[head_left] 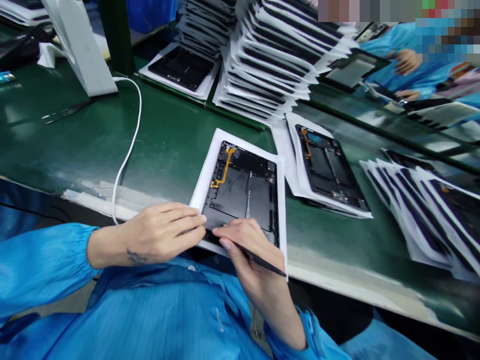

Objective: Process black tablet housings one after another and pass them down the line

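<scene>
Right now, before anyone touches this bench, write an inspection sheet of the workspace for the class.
Surface: green bench mat, pale tape along its front edge.
Job's things: opened tablet housing on white paper sheet, orange flex cable on it.
Clutter: stacked paper-backed housings behind, fanned pile at right.
Grippers: left hand rests fingertips on housing edge; right hand holds slim black tool.
Cables: white cable across mat.
Surroundings: white stand; co-worker's blue sleeve beyond.

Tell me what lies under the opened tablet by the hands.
A white sheet shows around the tablet, and it lies on a green bench; the sheet's middle is covered by the tablet.
</scene>
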A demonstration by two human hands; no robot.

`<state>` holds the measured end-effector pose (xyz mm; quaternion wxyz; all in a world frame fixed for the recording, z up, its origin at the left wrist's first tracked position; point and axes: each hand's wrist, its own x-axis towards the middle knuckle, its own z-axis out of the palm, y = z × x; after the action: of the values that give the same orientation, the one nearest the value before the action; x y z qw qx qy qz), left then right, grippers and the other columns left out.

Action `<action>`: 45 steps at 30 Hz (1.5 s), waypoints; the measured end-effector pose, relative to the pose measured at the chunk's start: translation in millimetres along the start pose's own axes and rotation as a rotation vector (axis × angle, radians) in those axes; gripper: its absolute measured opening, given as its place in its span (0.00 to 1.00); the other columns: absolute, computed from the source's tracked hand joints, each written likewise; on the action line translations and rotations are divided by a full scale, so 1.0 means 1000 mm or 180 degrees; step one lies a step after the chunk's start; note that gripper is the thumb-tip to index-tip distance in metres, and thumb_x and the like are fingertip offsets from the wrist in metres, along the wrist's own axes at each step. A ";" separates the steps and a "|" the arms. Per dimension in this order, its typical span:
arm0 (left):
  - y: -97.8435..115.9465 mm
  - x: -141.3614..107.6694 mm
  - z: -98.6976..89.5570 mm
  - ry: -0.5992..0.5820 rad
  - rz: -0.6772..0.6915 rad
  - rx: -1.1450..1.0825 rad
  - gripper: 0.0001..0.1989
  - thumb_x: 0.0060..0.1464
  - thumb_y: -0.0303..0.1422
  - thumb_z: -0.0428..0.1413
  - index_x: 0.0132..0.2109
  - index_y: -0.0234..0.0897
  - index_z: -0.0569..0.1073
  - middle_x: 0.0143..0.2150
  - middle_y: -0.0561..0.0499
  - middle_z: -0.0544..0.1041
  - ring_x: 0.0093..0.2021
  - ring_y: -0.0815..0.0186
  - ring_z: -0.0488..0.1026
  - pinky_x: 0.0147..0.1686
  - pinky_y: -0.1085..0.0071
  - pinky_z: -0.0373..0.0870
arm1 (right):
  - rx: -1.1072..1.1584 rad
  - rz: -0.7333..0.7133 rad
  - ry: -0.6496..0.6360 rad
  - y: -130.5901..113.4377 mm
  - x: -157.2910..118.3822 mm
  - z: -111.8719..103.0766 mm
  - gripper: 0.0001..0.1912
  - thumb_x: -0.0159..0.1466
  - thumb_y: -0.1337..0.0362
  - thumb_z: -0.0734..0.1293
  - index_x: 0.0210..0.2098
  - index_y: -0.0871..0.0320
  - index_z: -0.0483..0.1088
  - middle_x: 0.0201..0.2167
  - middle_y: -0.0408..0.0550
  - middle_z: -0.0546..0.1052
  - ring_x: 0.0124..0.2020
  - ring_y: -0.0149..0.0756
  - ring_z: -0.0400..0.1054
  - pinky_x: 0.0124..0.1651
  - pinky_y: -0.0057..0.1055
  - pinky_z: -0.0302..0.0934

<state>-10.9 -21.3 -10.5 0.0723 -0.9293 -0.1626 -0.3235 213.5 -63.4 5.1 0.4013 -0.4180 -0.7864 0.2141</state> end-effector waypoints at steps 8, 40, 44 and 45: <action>0.010 0.010 -0.002 -0.0304 -0.0011 0.0468 0.14 0.68 0.22 0.47 0.52 0.28 0.76 0.46 0.43 0.82 0.46 0.58 0.78 0.46 0.61 0.73 | -0.0403 0.0231 0.0092 -0.003 -0.018 -0.028 0.09 0.67 0.75 0.66 0.40 0.55 0.76 0.33 0.46 0.81 0.39 0.38 0.76 0.43 0.35 0.71; -0.008 -0.012 -0.011 -0.0335 -0.0287 -0.0151 0.15 0.68 0.20 0.45 0.54 0.31 0.73 0.48 0.41 0.80 0.47 0.61 0.77 0.44 0.66 0.73 | 0.0006 -0.0139 0.0213 -0.005 -0.016 -0.006 0.11 0.72 0.70 0.61 0.49 0.56 0.74 0.39 0.50 0.77 0.42 0.40 0.72 0.44 0.39 0.67; -0.006 -0.013 -0.008 -0.0478 -0.0192 -0.0119 0.15 0.68 0.22 0.46 0.56 0.30 0.73 0.48 0.40 0.80 0.48 0.60 0.78 0.45 0.64 0.75 | 0.0092 -0.0069 0.0247 -0.004 -0.009 -0.002 0.11 0.72 0.68 0.61 0.47 0.56 0.74 0.35 0.50 0.78 0.38 0.40 0.73 0.38 0.36 0.68; -0.006 -0.013 -0.007 -0.0498 -0.0175 -0.0127 0.16 0.67 0.21 0.46 0.56 0.30 0.73 0.49 0.39 0.80 0.48 0.59 0.78 0.45 0.63 0.76 | 0.0066 -0.0039 0.0289 -0.003 -0.009 -0.003 0.11 0.72 0.68 0.61 0.47 0.56 0.74 0.36 0.50 0.78 0.38 0.40 0.73 0.38 0.36 0.68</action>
<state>-27.0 -20.7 -13.0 0.0319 -0.9482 -0.1867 -0.2550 217.4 -72.9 4.4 0.4422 -0.4182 -0.7677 0.2006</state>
